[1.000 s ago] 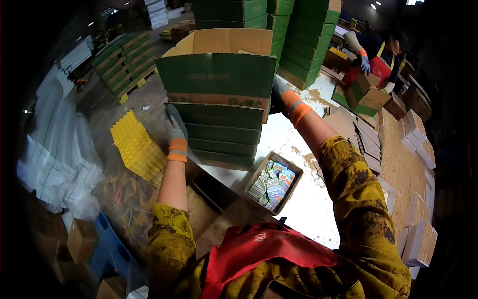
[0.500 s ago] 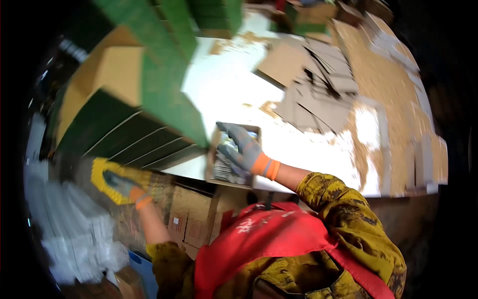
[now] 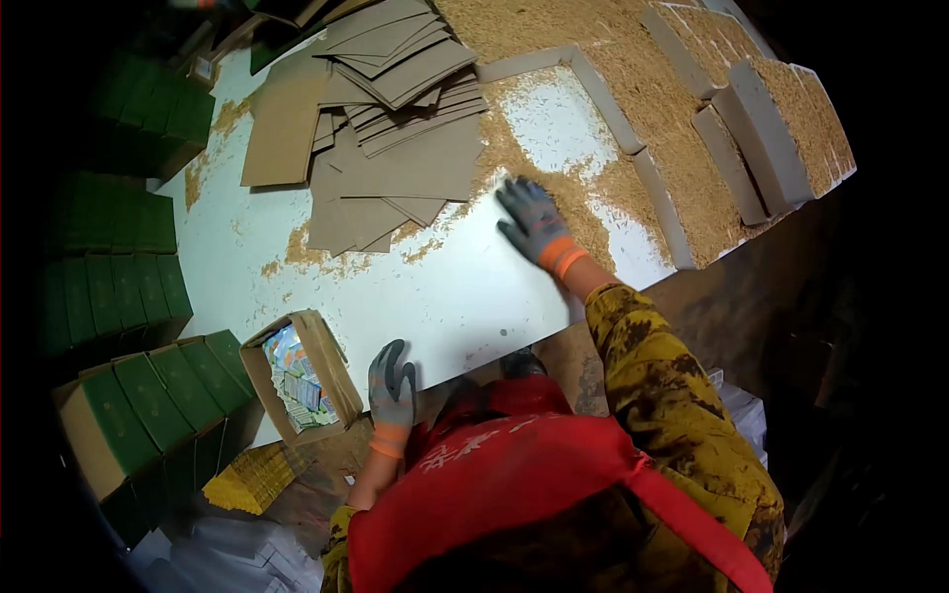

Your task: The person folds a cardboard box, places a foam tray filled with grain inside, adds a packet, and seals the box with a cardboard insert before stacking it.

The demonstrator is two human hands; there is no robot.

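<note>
The right hand (image 3: 535,219) is sitting open beside tan flakes (image 3: 584,205); the left hand (image 3: 392,385) is hanging open right of the packet carton (image 3: 335,358); seemingly reaching, needing a grasp.

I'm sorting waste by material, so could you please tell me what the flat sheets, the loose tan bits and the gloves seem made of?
Flat sheets: probably matt cardboard, being plain brown and straight-edged.
Loose tan bits: perhaps dull husks or sawdust, being tiny flakes.
Gloves: seemingly matt knit, given snug cuffs; their darker tips may be coated.
</note>
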